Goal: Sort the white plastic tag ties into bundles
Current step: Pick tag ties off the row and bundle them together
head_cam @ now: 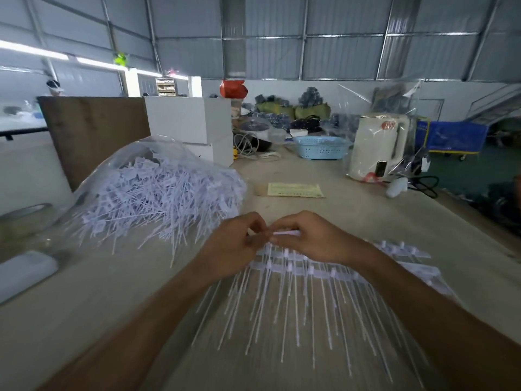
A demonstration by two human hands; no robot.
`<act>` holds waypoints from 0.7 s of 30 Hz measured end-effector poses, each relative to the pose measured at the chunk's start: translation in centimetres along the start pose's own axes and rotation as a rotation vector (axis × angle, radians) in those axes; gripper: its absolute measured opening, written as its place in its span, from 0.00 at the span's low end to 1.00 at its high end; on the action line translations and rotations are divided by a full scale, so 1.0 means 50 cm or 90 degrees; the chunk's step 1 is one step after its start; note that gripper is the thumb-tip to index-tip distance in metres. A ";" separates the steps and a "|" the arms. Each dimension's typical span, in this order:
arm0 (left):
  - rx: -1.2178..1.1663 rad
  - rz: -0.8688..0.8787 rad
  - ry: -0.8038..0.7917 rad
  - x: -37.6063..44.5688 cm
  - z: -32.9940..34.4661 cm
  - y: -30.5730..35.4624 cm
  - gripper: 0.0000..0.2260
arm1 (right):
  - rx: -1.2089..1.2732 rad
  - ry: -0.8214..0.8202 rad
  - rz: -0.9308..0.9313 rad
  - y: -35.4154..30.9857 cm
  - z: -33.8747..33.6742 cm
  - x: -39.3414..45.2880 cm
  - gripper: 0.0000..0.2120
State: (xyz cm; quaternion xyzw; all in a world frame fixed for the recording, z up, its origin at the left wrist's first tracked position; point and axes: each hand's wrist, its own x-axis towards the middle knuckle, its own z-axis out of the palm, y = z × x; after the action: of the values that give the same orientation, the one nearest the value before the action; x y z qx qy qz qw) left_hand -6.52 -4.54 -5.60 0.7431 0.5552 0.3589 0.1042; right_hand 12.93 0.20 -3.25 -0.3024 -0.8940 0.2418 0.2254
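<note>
Near the table's [352, 193] front edge, aligned tag ties [296, 294] lay fanned in rows, sorted but seemingly not yet bundled. Just beyond, the left hand [234, 244] and right hand [310, 238] met, fingers pinched together on one white tie [284, 233]. Toward the left edge, a large loose heap [158, 196] in its clear bag awaited sorting.

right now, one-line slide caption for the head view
Both hands pinch one tag tie above laid-out rows, loose pile left.

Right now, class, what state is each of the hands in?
Left hand: fingers curled, pinching a white tag tie.
Right hand: fingers curled round the same tie.
</note>
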 end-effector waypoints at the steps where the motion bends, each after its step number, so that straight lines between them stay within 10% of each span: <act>1: 0.017 -0.034 0.021 0.000 -0.001 -0.002 0.06 | -0.001 -0.002 -0.001 0.003 -0.005 0.002 0.09; 9: -0.551 -0.168 -0.041 -0.013 -0.022 0.002 0.06 | 0.056 -0.073 0.031 -0.016 -0.010 -0.004 0.07; 21: -0.664 -0.218 -0.162 -0.025 -0.031 -0.002 0.12 | 0.075 -0.063 0.044 -0.048 -0.018 -0.008 0.05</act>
State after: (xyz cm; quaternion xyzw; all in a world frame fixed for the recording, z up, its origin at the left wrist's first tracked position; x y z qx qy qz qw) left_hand -7.75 -6.00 -5.04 0.5297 0.4002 0.4714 0.5806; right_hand 12.67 -1.47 -1.27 -0.3068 -0.8773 0.3163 0.1902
